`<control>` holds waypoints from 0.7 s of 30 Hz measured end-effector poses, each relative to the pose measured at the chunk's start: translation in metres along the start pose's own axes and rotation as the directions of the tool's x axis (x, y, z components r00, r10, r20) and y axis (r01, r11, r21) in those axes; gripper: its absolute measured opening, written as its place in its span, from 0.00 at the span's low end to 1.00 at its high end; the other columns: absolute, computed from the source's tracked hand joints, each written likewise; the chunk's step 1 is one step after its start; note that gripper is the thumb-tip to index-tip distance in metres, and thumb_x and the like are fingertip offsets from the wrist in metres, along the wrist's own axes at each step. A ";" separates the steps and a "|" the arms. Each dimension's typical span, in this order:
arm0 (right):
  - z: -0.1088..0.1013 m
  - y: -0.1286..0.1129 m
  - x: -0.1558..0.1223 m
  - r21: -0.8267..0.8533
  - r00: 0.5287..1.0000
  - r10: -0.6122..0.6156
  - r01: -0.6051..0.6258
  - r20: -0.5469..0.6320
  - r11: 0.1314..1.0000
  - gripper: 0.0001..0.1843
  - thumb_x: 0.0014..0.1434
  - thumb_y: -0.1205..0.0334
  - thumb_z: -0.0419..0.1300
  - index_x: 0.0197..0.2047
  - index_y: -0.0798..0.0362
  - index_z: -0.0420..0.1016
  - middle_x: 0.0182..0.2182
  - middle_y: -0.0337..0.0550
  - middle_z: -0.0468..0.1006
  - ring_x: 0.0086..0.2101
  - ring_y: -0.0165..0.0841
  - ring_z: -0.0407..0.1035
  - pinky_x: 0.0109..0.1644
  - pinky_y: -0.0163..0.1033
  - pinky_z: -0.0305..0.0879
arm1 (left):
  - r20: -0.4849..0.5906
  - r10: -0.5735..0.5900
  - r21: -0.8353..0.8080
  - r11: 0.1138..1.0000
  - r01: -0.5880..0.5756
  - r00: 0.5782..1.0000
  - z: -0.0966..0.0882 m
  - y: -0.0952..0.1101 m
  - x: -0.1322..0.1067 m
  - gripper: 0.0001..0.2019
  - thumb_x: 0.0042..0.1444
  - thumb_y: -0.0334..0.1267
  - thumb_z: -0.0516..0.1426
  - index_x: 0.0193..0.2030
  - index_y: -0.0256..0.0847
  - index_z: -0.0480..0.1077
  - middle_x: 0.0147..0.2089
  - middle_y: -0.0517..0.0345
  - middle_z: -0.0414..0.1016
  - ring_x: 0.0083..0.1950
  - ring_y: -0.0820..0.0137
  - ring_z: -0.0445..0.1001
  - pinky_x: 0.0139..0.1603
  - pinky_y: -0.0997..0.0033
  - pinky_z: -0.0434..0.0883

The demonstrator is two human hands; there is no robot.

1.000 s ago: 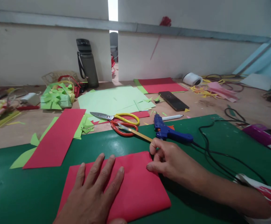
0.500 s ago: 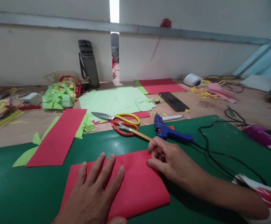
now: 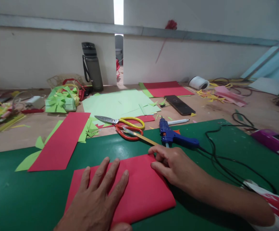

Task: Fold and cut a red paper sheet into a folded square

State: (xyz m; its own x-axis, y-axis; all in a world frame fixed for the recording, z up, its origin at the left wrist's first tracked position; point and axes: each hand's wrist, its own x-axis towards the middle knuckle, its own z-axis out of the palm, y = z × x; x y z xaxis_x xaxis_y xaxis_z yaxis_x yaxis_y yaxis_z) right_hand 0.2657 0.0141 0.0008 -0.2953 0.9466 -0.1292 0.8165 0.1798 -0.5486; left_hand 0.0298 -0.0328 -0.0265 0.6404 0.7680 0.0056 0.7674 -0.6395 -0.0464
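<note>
A folded red paper sheet point(image 3: 141, 189) lies on the green cutting mat point(image 3: 21, 199) in front of me. My left hand point(image 3: 98, 199) rests flat on its left half, fingers spread and open. My right hand point(image 3: 175, 166) sits at the sheet's far right corner, fingers curled with the fingertips pressing the paper's edge. Just beyond the right hand lie a blue glue gun point(image 3: 175, 136) and two pairs of scissors point(image 3: 127, 126), one yellow-handled and one red-handled.
A red paper strip point(image 3: 62, 141) lies at the left over green scraps. Light green sheets point(image 3: 117, 104), a phone point(image 3: 179, 105), a white pen point(image 3: 177, 122), a dark bottle point(image 3: 92, 67), a tape roll point(image 3: 198, 82) and black cables point(image 3: 223, 154) crowd the table. A purple device point(image 3: 271, 141) sits right.
My right hand's fingers have slid a little left along the paper's far edge, toward the corner. The left hand stays flat on the sheet.
</note>
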 end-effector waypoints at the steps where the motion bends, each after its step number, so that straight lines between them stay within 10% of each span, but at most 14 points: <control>1: -0.001 -0.001 0.000 -0.014 1.000 0.006 -0.006 0.013 1.000 0.11 0.55 0.70 0.54 0.42 0.55 0.72 0.24 0.37 0.73 0.25 0.29 0.64 0.28 0.33 0.54 | 0.009 -0.003 0.004 1.000 0.003 1.000 -0.001 0.000 0.000 0.37 0.56 0.66 0.42 0.65 0.46 0.57 0.68 0.44 0.51 0.67 0.41 0.50 0.56 0.33 0.57; 9: -0.004 -0.005 0.003 -0.126 0.999 -0.003 0.010 0.049 0.992 0.10 0.54 0.70 0.55 0.38 0.56 0.75 0.23 0.39 0.74 0.25 0.31 0.65 0.29 0.35 0.54 | 0.076 -0.034 -0.005 0.999 0.035 0.997 -0.011 0.003 0.002 0.37 0.56 0.66 0.41 0.66 0.46 0.56 0.69 0.46 0.49 0.67 0.43 0.49 0.58 0.34 0.55; 21: 0.002 0.005 0.008 0.171 0.997 0.071 -0.065 -0.028 0.983 0.06 0.55 0.65 0.55 0.26 0.53 0.68 0.20 0.34 0.71 0.21 0.26 0.62 0.23 0.31 0.53 | 0.108 -0.041 -0.008 0.999 0.042 0.993 -0.018 0.004 0.005 0.37 0.56 0.66 0.41 0.66 0.46 0.56 0.68 0.45 0.49 0.67 0.42 0.50 0.57 0.34 0.56</control>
State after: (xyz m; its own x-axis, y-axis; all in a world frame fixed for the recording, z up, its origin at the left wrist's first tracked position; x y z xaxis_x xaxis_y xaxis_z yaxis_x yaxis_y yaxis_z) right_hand 0.2661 0.0219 -0.0045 -0.2225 0.9642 -0.1443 0.7369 0.0694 -0.6724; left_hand 0.0367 -0.0328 -0.0085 0.6015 0.7926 -0.1004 0.7937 -0.6071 -0.0379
